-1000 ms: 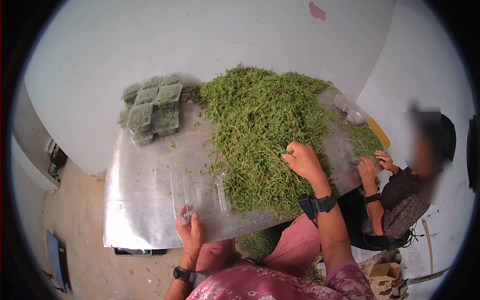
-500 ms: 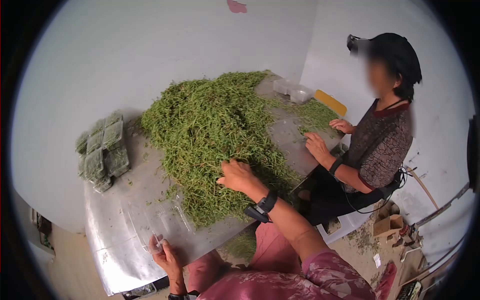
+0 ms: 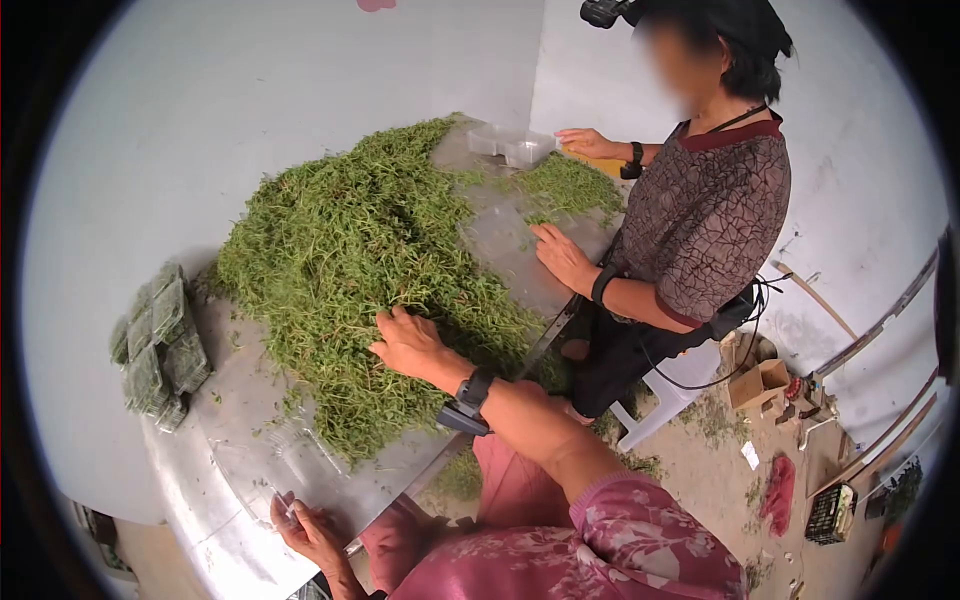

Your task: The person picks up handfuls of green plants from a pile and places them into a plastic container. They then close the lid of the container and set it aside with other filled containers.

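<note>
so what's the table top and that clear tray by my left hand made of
The table top looks like sheet metal, perhaps stainless steel or aluminium: dull silver, with soft streaky reflections and a thin edge. The clear tray at your left hand seems to be thin transparent plastic with a glossy finish: the metal shows through it and its moulded ribs catch highlights.

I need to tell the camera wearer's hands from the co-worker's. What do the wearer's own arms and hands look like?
Both hands are bare, with no gloves. The right hand has a black wristband at the wrist with a small black device on it. A pink floral sleeve covers the upper arm and the forearm is uncovered. The left hand sits low in the picture, its wrist mostly cut off.
</note>
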A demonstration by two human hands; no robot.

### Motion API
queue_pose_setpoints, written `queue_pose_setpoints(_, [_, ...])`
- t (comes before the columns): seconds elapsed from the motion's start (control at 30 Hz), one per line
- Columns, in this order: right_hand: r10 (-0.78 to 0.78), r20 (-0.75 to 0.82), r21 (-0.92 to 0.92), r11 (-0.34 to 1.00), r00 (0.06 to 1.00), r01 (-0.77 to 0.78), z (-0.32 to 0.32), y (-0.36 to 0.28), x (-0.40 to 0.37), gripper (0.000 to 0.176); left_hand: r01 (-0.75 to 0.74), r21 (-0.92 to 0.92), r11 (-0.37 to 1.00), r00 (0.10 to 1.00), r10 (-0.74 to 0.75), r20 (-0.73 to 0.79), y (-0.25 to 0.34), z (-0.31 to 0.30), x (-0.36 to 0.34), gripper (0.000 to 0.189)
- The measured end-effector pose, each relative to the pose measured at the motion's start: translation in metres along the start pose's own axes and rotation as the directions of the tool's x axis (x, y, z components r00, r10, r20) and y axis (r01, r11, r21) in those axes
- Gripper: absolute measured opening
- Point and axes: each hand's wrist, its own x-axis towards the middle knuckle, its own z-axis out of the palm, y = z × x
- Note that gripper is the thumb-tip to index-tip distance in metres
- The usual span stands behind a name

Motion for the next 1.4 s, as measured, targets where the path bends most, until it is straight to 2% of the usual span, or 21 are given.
queue_pose_setpoints(0.2, [-0.024, -0.051, 0.048, 0.999, 0.998, 0.026, -0.001, 0.006, 0.002, 0.032, -0.018, 0.017, 1.000, 1.000, 0.018, 0.008, 0.001, 0.002, -0.001, 0.043])
queue_pose_setpoints(0.23, [-0.016, -0.090, 0.087, 0.996, 0.996, 0.024, -0.007, 0.003, -0.001, 0.027, -0.029, 0.040, 0.999, 1.000, 0.028, 0.010, 0.001, 0.002, -0.002, 0.042])
queue_pose_setpoints(0.33, [-0.124, -0.358, 0.122, 0.976, 0.925, 0.178, -0.013, 0.003, 0.004, 0.023, -0.048, 0.095, 0.994, 0.999, 0.048, 0.002, -0.002, -0.001, 0.000, 0.042])
queue_pose_setpoints(0.37, [-0.131, -0.395, 0.173, 0.961, 0.909, 0.214, -0.020, -0.001, 0.005, 0.024, -0.025, 0.073, 0.997, 1.000, 0.025, 0.002, 0.005, 0.000, -0.002, 0.042])
queue_pose_setpoints(0.43, [-0.097, -0.342, 0.140, 0.978, 0.934, 0.153, -0.028, -0.005, 0.006, 0.028, -0.010, 0.038, 0.999, 1.000, 0.009, 0.012, 0.009, 0.002, -0.003, 0.040])
queue_pose_setpoints(0.47, [-0.060, -0.204, 0.126, 0.988, 0.977, 0.087, -0.032, -0.005, 0.007, 0.030, -0.014, 0.027, 1.000, 1.000, 0.014, 0.023, 0.009, 0.003, -0.002, 0.040])
queue_pose_setpoints(0.53, [-0.065, -0.167, 0.120, 0.989, 0.984, 0.086, -0.030, 0.000, 0.009, 0.032, -0.031, 0.034, 0.999, 0.999, 0.031, 0.029, 0.008, 0.000, -0.002, 0.039])
queue_pose_setpoints(0.63, [-0.107, -0.467, 0.209, 0.951, 0.878, 0.227, -0.033, -0.004, 0.011, 0.030, -0.087, 0.033, 0.996, 0.996, 0.086, 0.038, -0.003, -0.002, 0.001, 0.038])
queue_pose_setpoints(0.77, [-0.101, -0.193, 0.188, 0.972, 0.976, 0.138, -0.036, -0.003, 0.014, 0.031, -0.057, 0.023, 0.998, 0.997, 0.056, 0.045, 0.002, -0.002, -0.001, 0.037])
queue_pose_setpoints(0.87, [-0.029, -0.257, 0.301, 0.948, 0.966, 0.108, -0.045, -0.012, 0.012, 0.033, -0.007, 0.003, 1.000, 0.999, 0.007, 0.047, 0.007, -0.001, -0.003, 0.038])
queue_pose_setpoints(0.9, [0.031, -0.226, 0.332, 0.942, 0.974, 0.047, -0.049, -0.014, 0.013, 0.033, -0.002, -0.005, 1.000, 0.999, 0.002, 0.049, 0.011, 0.000, -0.003, 0.038])
queue_pose_setpoints(1.0, [-0.073, -0.165, 0.128, 0.987, 0.984, 0.095, -0.047, -0.005, 0.014, 0.034, -0.011, 0.008, 1.000, 0.999, 0.011, 0.044, 0.005, -0.003, -0.002, 0.039])
queue_pose_setpoints(1.17, [-0.026, -0.126, 0.102, 0.994, 0.992, 0.039, -0.049, 0.006, 0.013, 0.031, 0.009, 0.013, 1.000, 1.000, -0.009, 0.029, -0.003, -0.005, -0.002, 0.041])
queue_pose_setpoints(1.27, [0.018, -0.112, 0.084, 0.996, 0.994, -0.008, -0.059, 0.010, 0.011, 0.034, 0.092, -0.009, 0.996, 0.995, -0.092, 0.038, 0.019, -0.001, -0.005, 0.043])
queue_pose_setpoints(1.3, [0.017, -0.011, 0.052, 0.999, 1.000, -0.016, -0.063, 0.009, 0.012, 0.039, 0.091, -0.006, 0.996, 0.995, -0.090, 0.038, 0.018, -0.001, -0.005, 0.043])
queue_pose_setpoints(1.4, [0.046, 0.085, -0.088, 0.995, 0.995, -0.039, -0.057, -0.012, 0.002, 0.046, 0.059, 0.005, 0.998, 0.998, -0.059, 0.032, 0.013, -0.002, -0.004, 0.044])
